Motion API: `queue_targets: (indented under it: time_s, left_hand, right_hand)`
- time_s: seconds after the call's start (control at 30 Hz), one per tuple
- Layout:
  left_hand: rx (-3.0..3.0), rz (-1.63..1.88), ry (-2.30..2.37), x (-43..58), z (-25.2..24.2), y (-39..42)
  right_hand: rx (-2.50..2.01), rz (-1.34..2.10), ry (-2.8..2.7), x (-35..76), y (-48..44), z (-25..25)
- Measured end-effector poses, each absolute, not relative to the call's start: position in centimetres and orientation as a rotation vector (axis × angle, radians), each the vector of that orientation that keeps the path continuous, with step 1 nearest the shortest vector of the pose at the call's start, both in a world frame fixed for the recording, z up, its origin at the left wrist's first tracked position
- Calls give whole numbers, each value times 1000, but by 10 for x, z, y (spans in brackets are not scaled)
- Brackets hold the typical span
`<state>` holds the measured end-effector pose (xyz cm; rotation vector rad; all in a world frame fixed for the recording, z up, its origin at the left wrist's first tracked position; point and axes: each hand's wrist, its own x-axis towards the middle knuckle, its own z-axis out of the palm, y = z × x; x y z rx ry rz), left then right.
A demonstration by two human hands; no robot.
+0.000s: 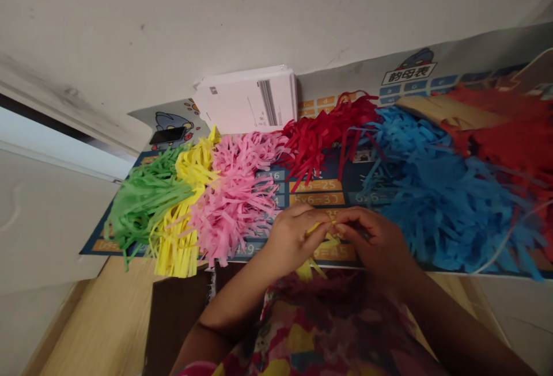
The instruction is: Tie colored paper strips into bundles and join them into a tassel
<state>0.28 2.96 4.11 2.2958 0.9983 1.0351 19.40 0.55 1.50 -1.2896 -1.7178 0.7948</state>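
My left hand (296, 235) and my right hand (374, 238) meet above the front edge of the table mat. Between their pinched fingertips is a yellow paper tassel (306, 269), its top twisted thin and its cut strips hanging below toward my lap. Part of it is hidden behind my left fingers. To the left of my hands lies a heap of pink fringed tassels (235, 203). Blue tassels (458, 203) spread out on the right, close to my right hand.
Yellow tassels (179, 238) and green tassels (142, 197) lie at the left, dark red ones (328, 134) behind my hands, orange-red ones (510, 128) far right. A white box (246, 99) stands against the wall. A phone (167, 135) rests on the printed mat (317, 185).
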Motion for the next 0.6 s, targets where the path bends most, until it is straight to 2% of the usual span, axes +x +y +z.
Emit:
queue_targets:
  time_s: [0.13,0.6]
  left_hand:
    - [2316,1000,1000,5,37,30]
    - [2297,862,994,4,38,30]
  right_hand:
    - [-1262,863,-1693,194,3,10]
    - [-1184,687,-1918,203,5,13]
